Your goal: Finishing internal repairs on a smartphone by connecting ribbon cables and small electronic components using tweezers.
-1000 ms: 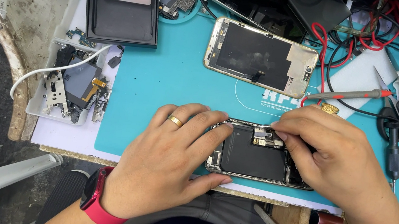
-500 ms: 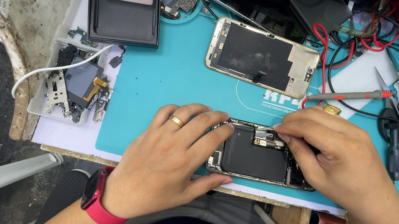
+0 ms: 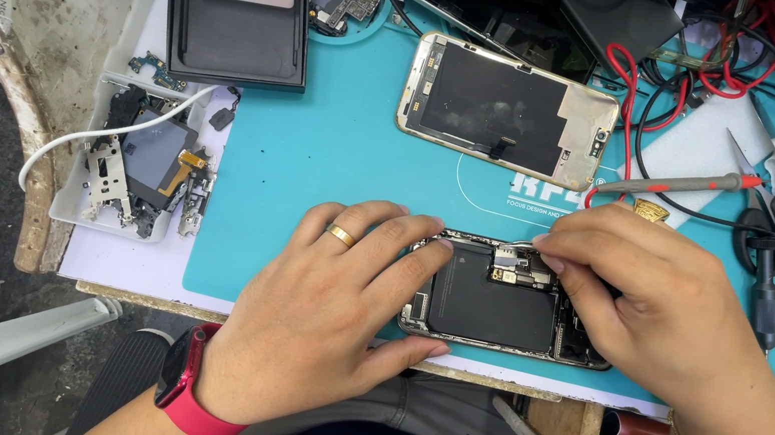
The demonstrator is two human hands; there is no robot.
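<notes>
Opened phone [image 3: 494, 308] lies on teal mat [image 3: 336, 150]; its screen panel [image 3: 508, 113] is already off, farther up the mat. Left hand [image 3: 334, 311] lies flat, bracing the phone's edge. Right hand [image 3: 658, 306] pinches near the top connectors, tool hidden. Internals remain in place.

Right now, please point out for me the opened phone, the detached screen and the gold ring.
opened phone [image 3: 492, 308], head view, on its black battery.
detached screen [image 3: 494, 109], head view, on the dark back panel.
gold ring [image 3: 340, 234], head view, on the band around a left-hand finger.

A phone repair bench: teal work mat [image 3: 335, 160], opened phone [image 3: 497, 299], parts tray [image 3: 135, 177], test probe [image 3: 680, 183].
</notes>
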